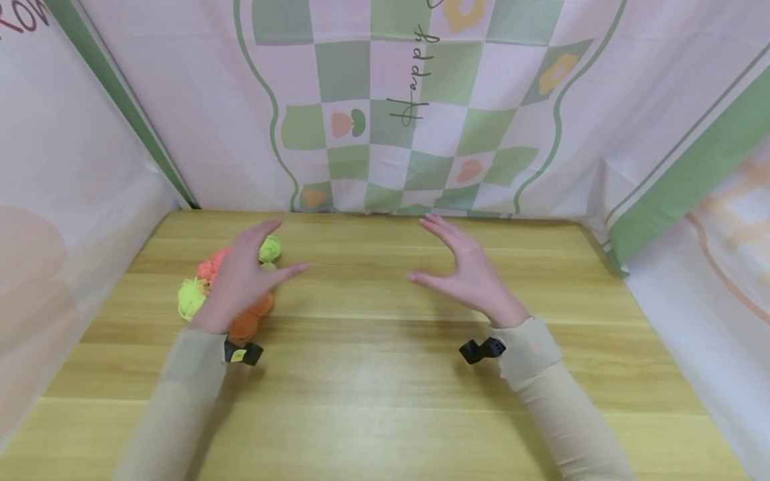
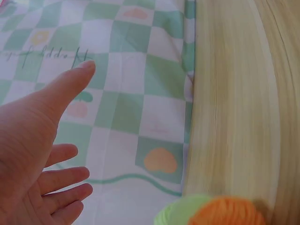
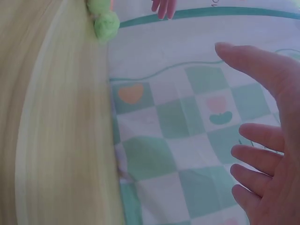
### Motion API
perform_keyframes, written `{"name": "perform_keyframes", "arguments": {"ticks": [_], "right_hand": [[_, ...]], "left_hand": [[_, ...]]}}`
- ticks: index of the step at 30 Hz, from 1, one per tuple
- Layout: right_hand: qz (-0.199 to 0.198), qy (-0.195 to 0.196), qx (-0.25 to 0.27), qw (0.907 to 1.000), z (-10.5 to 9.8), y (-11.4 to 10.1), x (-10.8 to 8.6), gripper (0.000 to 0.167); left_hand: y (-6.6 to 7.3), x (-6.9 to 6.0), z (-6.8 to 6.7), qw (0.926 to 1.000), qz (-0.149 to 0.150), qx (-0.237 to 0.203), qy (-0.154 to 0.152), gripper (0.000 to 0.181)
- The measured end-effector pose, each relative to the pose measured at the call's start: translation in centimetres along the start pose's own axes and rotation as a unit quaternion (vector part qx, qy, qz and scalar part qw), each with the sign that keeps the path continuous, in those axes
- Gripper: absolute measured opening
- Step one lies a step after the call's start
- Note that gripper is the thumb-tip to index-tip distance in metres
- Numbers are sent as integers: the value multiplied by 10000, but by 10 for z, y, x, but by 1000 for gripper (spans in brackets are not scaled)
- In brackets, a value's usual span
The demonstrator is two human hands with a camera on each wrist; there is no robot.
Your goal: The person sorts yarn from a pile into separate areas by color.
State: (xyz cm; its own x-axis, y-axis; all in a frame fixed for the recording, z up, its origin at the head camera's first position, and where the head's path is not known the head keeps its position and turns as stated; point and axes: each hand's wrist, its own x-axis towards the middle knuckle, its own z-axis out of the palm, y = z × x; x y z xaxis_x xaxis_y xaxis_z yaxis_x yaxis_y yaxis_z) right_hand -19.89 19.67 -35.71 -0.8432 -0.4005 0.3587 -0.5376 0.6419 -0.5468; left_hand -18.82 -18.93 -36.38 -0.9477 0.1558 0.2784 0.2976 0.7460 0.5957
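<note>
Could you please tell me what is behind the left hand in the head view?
Around the left hand, pink yarn, yellow yarn, green yarn and orange yarn show on the table. What the hand covers cannot be seen.

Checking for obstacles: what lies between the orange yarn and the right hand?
The head view shows only bare tabletop between the orange yarn and right hand.

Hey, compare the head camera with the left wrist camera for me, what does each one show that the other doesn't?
Only the head camera: the right grip, both sleeves, the pinkish-red yarn and the yellow yarn.

Only the left wrist camera: all four fingers of the left grip, each seen separately.

Both: the left grip's thumb, orange yarn, green yarn, the wooden table and the checked cloth.
</note>
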Motion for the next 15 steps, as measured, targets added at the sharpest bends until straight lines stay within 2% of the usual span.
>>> {"name": "perform_keyframes", "arguments": {"ticks": [4, 8, 15], "right_hand": [[-123, -83, 208, 9997, 6, -6, 3, 93], [-256, -185, 322, 9990, 15, -10, 6, 92], [-344, -514, 399, 9973, 36, -19, 11, 93]], "left_hand": [[-6, -11, -8, 9997, -140, -213, -25, 96], [-12, -21, -12, 9997, -135, -174, -55, 93], [-26, -32, -14, 9995, -146, -248, 125, 93]]}}
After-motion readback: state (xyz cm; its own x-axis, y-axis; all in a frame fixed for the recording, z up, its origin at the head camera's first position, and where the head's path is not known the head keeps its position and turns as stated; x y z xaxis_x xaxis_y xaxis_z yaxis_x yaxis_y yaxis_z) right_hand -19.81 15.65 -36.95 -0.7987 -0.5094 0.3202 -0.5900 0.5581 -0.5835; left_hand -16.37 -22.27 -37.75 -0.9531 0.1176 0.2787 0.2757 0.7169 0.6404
